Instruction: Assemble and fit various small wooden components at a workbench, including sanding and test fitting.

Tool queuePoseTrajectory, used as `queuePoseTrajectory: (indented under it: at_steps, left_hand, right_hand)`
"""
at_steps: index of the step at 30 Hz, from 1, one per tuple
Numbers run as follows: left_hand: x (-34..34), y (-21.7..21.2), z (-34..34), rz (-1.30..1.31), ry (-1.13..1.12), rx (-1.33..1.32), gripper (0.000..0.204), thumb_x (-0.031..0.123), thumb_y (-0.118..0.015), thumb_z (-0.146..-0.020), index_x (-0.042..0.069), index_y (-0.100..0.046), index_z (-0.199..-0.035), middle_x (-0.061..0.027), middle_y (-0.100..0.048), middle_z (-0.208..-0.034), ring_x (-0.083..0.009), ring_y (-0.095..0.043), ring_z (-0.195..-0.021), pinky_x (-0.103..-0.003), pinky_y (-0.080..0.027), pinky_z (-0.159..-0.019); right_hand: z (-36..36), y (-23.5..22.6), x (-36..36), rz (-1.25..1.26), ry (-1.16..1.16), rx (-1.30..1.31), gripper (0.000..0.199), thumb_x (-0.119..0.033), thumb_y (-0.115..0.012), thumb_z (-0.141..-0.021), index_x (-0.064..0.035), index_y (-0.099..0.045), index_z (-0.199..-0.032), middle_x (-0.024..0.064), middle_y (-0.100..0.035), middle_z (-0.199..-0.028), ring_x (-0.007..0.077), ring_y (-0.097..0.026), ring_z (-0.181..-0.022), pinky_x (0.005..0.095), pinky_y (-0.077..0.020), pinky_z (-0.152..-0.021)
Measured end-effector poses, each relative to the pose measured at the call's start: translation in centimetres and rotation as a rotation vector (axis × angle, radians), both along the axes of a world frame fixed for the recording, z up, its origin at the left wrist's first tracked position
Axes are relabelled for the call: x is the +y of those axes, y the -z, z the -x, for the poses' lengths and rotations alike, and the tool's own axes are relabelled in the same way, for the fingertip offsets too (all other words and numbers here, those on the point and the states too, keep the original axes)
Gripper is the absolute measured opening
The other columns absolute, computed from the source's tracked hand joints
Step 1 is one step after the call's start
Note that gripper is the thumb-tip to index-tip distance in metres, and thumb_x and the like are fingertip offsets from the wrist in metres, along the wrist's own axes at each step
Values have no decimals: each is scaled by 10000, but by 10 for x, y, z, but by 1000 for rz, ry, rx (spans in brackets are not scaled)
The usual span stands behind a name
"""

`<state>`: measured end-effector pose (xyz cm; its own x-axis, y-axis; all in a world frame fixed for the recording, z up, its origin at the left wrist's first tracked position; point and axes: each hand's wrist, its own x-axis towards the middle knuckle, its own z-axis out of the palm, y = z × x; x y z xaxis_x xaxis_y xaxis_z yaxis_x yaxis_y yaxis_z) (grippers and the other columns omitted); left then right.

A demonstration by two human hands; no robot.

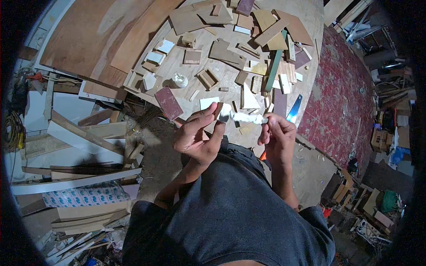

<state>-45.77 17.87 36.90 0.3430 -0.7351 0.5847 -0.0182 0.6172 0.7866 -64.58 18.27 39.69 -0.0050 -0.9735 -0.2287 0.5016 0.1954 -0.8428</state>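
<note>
Evidently, both hands are occupied above the near edge of the counter (306, 9). The left hand (199, 137) has its grip closed to the thickness of a small wooden piece (219, 111), held between thumb and fingertips; the face turned toward the right hand is white. The right hand (280, 133) has its grip pinched, thumb against fingers, on the end of a slim stick (248, 118) thickly coated in white. The stick points leftward at the wooden piece; owing to glare, contact between the two cannot be determined.

Beneath and beyond the hands, a dark red board (168, 103) lies at the counter's near left edge, and a blue blade (294, 108) lies near its right edge. Farther in, a white tub (179, 80) stands toward the left edge, with a small rectangular wooden frame (208, 79) to its right. A long green bar (274, 71) lies among offcuts toward the right edge. Near the far edge, flat brown panels (195, 20) overlap. Past the right edge is a worn red floor (337, 88).
</note>
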Motion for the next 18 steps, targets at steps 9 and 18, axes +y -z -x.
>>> queuePoseTrajectory:
  at_steps: [9, 18]
  left_hand:
    - [0, 4, 0, 34, 10, 13, 361, -153, -712, -729, -49, -597, -1055, -260, -663, -1110, -320, -661, -1076, -405, -567, -907]
    - [5, 1, 2, -14, 1, 10, 342, -147, -718, -730, -52, -604, -1038, -257, -674, -1081, -314, -668, -1060, -411, -568, -903]
  right_hand:
    - [-5, 9, 4, -6, -14, 30, 213, -114, -626, -952, 84, -654, -1026, 98, -633, -734, 140, -587, -528, 314, -555, -512]
    - [-4, 9, 3, 10, 30, -4, 221, -126, -622, -956, 78, -656, -1034, 94, -630, -714, 133, -578, -511, 310, -549, -497]
